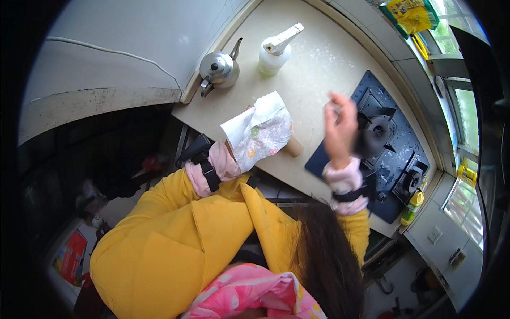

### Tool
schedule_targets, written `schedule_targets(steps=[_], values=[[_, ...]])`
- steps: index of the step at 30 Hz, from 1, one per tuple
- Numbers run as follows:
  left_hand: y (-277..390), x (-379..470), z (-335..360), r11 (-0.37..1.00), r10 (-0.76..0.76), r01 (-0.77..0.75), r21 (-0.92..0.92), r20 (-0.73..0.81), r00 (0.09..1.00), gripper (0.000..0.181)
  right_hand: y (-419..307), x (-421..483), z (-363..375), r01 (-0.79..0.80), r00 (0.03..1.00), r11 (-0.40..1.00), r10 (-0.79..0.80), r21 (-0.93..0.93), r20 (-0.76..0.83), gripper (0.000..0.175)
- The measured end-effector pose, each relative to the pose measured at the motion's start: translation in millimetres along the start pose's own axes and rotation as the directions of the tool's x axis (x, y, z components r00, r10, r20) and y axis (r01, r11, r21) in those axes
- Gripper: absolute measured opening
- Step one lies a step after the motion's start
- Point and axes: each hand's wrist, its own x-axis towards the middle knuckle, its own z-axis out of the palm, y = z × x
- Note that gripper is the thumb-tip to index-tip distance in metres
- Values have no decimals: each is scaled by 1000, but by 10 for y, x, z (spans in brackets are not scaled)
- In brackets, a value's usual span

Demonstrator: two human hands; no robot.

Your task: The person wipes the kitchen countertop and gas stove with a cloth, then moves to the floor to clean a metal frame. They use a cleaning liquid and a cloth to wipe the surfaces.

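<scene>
A sheet of white paper towel (261,131) with small coloured prints covers most of my left hand (230,150). Only a fingertip and a bit near the wrist show, and the hand seems to hold the sheet from beneath. From under the towel's right side sticks out a brown cardboard tube (294,146); how it is held is hidden. My right hand (340,129) is raised between the towel and the gas hob (376,151), slightly blurred. Its fingers are bent and apart, with nothing seen in them.
On the pale countertop (314,87) stand a metal kettle (219,69) by the wall and a white spray bottle (274,56). A yellow-green bottle (412,207) stands beyond the hob. A white cable (115,52) runs along the left wall panel.
</scene>
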Motion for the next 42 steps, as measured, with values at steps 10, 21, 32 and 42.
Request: schedule_targets(steps=[10,21,32,42], values=[[-345,497,-112,-479,315,-305,823,486,815,53,-284,-1036,1030,-416,782,48,529,908,330,52],[-350,821,122,-566,268,-328,757,545,794,67,-220,-698,849,-315,840,-46,452,948,301,42],[141,840,214,-435,717,-425,794,591,370,87,699,580,4,132,854,690,285,712,-435,33],[431,1384,-82,-280,766,-272,921,385,515,98,1302,1269,316,96,723,923,-322,-373,-611,35]])
